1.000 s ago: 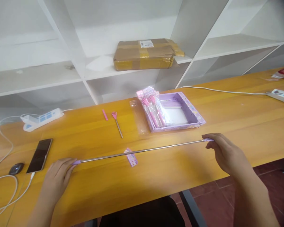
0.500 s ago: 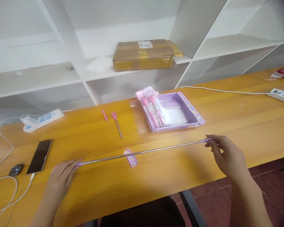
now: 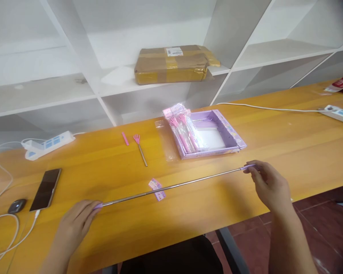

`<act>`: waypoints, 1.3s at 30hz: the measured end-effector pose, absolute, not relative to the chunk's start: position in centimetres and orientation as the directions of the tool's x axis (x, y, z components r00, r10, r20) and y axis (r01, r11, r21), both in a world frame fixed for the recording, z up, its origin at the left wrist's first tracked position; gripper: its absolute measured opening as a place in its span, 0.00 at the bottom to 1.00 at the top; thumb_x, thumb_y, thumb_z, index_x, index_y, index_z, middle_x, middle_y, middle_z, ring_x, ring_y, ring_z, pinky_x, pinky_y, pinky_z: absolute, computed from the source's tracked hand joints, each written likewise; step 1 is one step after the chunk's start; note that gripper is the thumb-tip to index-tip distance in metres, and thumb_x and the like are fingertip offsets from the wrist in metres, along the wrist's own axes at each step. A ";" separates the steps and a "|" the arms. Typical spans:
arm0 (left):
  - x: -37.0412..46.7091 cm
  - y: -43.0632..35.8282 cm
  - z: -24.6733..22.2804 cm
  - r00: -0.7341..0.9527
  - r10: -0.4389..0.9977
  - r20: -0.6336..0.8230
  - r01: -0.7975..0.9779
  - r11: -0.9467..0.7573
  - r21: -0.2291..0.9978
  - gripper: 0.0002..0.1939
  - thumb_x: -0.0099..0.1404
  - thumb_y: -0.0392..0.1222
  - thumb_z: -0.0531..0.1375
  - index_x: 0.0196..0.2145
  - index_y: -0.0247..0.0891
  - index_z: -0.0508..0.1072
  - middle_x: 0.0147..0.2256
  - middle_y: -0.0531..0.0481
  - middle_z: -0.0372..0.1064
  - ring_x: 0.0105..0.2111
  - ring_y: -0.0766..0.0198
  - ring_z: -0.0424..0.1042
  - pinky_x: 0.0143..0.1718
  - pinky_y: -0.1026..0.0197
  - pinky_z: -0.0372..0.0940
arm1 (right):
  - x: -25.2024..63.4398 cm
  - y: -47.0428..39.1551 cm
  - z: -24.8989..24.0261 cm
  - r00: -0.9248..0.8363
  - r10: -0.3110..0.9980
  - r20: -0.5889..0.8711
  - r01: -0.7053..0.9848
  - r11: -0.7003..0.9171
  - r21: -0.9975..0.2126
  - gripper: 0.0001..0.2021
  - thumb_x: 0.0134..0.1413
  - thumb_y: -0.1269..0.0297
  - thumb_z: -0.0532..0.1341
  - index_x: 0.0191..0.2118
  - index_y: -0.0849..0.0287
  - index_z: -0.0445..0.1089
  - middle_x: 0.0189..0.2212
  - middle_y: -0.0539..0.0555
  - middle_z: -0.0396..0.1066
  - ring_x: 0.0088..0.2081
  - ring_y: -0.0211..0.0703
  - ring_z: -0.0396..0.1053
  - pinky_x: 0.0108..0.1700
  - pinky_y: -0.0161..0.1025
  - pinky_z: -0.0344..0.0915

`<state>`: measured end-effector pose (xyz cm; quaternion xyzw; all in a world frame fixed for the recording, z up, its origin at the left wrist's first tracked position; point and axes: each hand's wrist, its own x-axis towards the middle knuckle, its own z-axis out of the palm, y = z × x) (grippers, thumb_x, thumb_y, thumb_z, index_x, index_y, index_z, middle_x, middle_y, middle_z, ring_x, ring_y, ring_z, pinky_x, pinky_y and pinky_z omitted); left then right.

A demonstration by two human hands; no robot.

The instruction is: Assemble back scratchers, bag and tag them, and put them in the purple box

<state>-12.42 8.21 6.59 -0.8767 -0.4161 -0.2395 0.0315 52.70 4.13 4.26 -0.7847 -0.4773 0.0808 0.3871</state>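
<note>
A telescopic back scratcher (image 3: 185,183), drawn out into a long thin metal rod with purple ends, spans the space between my hands. My left hand (image 3: 77,220) is closed round one purple end. The other purple end is pinched between the thumb and fingers of my right hand (image 3: 267,180). Fingers partly cover both ends. Behind the rod lies a small printed card (image 3: 157,189) on the table. Farther back are a short pink-headed back scratcher (image 3: 142,153) and a loose pink tube (image 3: 125,139).
A purple open box (image 3: 230,131) holds a purple scratcher, with bagged pink scratchers (image 3: 184,133) leaning on its left side. On the wooden table (image 3: 274,144) sit a phone (image 3: 45,189), a black earbud-like case (image 3: 17,206) and power strips (image 3: 50,145). A taped carton (image 3: 173,65) rests on the shelf.
My left hand and its end of the rod have come slightly lower and to the right, so the rod slants more. My right hand has shifted slightly left. Both grips stay.
</note>
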 end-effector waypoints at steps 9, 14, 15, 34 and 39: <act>1.2 5.7 3.5 0.518 0.670 0.532 0.707 -0.686 0.175 0.07 0.79 0.37 0.60 0.48 0.40 0.79 0.37 0.49 0.82 0.33 0.63 0.82 0.37 0.62 0.75 | 34.9 4.1 2.1 0.089 0.937 0.338 0.541 0.240 -0.806 0.12 0.73 0.65 0.56 0.44 0.54 0.79 0.42 0.56 0.83 0.42 0.46 0.82 0.46 0.42 0.78; 3.9 5.7 3.4 0.533 0.703 0.472 0.679 -0.688 0.258 0.07 0.79 0.37 0.59 0.46 0.39 0.78 0.36 0.50 0.82 0.33 0.63 0.81 0.37 0.63 0.73 | 29.1 3.5 1.4 -0.046 0.965 0.257 0.452 0.249 -0.856 0.10 0.75 0.66 0.58 0.47 0.55 0.78 0.41 0.55 0.82 0.41 0.45 0.81 0.46 0.41 0.78; 3.6 5.8 3.5 0.546 0.715 0.435 0.680 -0.683 0.269 0.08 0.80 0.39 0.58 0.46 0.39 0.78 0.37 0.50 0.81 0.33 0.63 0.81 0.37 0.63 0.73 | 29.2 3.5 1.4 -0.090 0.971 0.222 0.459 0.238 -0.856 0.09 0.75 0.66 0.58 0.48 0.55 0.77 0.41 0.56 0.81 0.41 0.46 0.80 0.47 0.41 0.77; 2.1 4.2 3.3 0.563 0.735 0.376 0.761 -0.639 0.111 0.11 0.81 0.37 0.53 0.49 0.37 0.76 0.39 0.47 0.79 0.36 0.57 0.75 0.39 0.54 0.67 | 28.9 3.5 2.5 -0.412 0.895 0.169 0.662 0.422 -0.620 0.11 0.79 0.62 0.54 0.49 0.54 0.74 0.40 0.54 0.78 0.38 0.47 0.77 0.40 0.42 0.72; 3.2 4.3 3.8 0.587 0.725 0.361 0.731 -0.666 0.147 0.11 0.81 0.39 0.54 0.50 0.37 0.76 0.39 0.47 0.78 0.37 0.57 0.74 0.39 0.54 0.67 | 28.4 3.6 3.5 -0.415 0.884 0.217 0.661 0.457 -0.595 0.11 0.79 0.63 0.54 0.49 0.54 0.74 0.38 0.53 0.77 0.38 0.46 0.75 0.40 0.41 0.71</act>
